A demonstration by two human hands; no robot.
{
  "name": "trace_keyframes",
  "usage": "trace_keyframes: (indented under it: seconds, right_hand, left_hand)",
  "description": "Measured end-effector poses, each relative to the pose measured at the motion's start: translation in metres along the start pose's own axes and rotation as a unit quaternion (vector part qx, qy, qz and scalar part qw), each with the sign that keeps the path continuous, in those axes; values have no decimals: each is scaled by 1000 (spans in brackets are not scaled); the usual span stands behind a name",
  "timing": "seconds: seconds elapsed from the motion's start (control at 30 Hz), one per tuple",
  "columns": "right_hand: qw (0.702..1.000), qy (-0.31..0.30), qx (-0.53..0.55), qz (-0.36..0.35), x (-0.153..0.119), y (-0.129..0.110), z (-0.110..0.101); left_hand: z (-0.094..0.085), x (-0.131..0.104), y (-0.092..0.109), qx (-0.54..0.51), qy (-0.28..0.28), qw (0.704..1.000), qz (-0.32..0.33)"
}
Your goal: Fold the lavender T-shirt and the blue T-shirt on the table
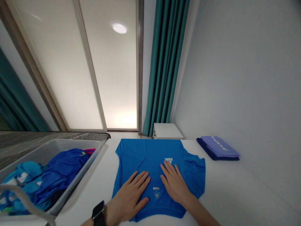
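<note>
A blue shirt lies spread on the white table, its collar edge toward me and its sleeves out at the sides. White lettering shows near its middle right, and a small label sits close to the collar. My left hand rests flat on the left part of the shirt, fingers spread, with a dark watch on the wrist. Flat on the right part, just below the lettering, is my right hand, its fingers also spread. Neither hand grips the cloth.
A grey bin of blue and teal clothes stands left of the table. Folded purple and navy clothes lie at the back right by the wall. A white cabinet stands beyond the table, before a teal curtain.
</note>
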State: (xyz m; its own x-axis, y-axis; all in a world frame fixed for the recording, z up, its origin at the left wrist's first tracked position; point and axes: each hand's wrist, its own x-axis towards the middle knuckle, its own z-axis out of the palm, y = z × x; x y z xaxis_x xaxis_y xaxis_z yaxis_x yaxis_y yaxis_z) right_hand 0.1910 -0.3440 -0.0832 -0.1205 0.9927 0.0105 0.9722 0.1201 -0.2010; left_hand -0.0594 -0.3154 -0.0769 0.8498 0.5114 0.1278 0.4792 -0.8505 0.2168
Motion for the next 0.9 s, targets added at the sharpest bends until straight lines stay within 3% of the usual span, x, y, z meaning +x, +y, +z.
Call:
trace_keyframes:
  seconds: [0.17, 0.3, 0.4, 0.53, 0.67, 0.8, 0.9]
  right_hand:
    - [999, 21, -31, 15, 2, 51, -2]
    - [993, 39, -58, 93, 1, 79, 5]
    - [985, 30, -72, 151, -1, 84, 11]
    - [983, 27, -81, 162, -4, 82, 15]
    - [982, 29, -81, 168, -5, 81, 15]
    - [982, 30, -81, 167, -5, 80, 14]
    - [982, 30, -80, 166, -5, 80, 14]
  left_hand:
    - [-6, 7, -2, 7, 24, 1000, 1]
    - [-4, 19, 7, 12, 7, 1000, 6]
    - [5, 29, 19, 7, 7, 999, 33]
    - [15, 32, 30, 4, -3, 999, 42]
    - [13, 29, 34, 4, -8, 999, 37]
    - [4, 37, 18, 8, 13, 999, 39]
    - [-5, 57, -22, 34, 42, 998, -23]
